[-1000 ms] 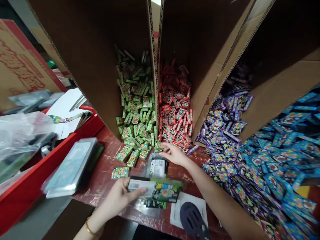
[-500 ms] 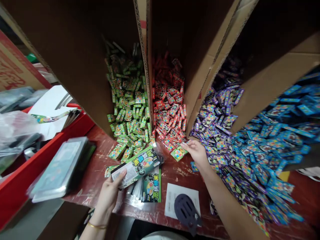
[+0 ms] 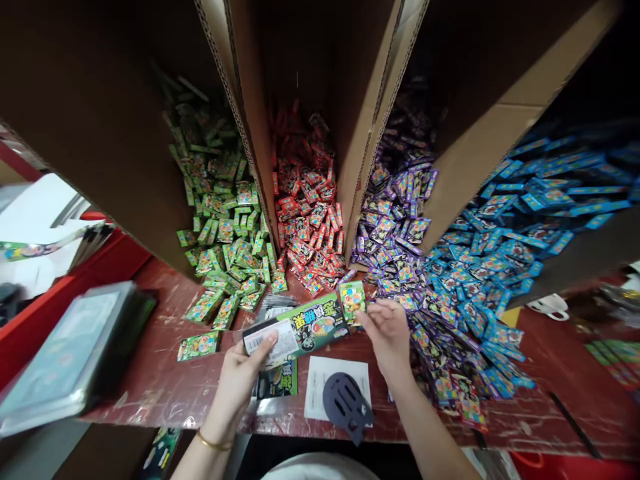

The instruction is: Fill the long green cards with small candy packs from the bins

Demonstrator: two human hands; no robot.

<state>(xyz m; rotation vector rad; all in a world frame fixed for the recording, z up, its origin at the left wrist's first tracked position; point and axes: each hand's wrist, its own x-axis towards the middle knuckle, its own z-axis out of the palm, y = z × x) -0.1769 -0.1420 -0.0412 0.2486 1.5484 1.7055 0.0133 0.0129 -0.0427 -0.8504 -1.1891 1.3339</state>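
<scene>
My left hand [image 3: 249, 369] is closed on a flat green and black package [image 3: 305, 328], thumb on its white label. My right hand [image 3: 387, 330] pinches a small green packet [image 3: 353, 303] against the package's right end. Another dark package [image 3: 283, 380] lies partly hidden beneath. Behind my hands, heaps of small packets spill out of cardboard compartments: green [image 3: 225, 260], red [image 3: 315, 233], purple [image 3: 395, 233] and blue [image 3: 490, 260]. A single green packet [image 3: 198, 346] rests on the table left of the package.
Tall cardboard dividers [image 3: 371, 127] stand between the heaps. On the red table [image 3: 165, 373] lie a white paper [image 3: 316, 383] and a dark slotted plastic piece [image 3: 346, 403]. Clear sleeves [image 3: 75, 353] are stacked at the left beside a red bin [image 3: 107, 263].
The view has shifted right. My right hand has brought the small green packet up to the end of the package, which my left hand has kept hold of.
</scene>
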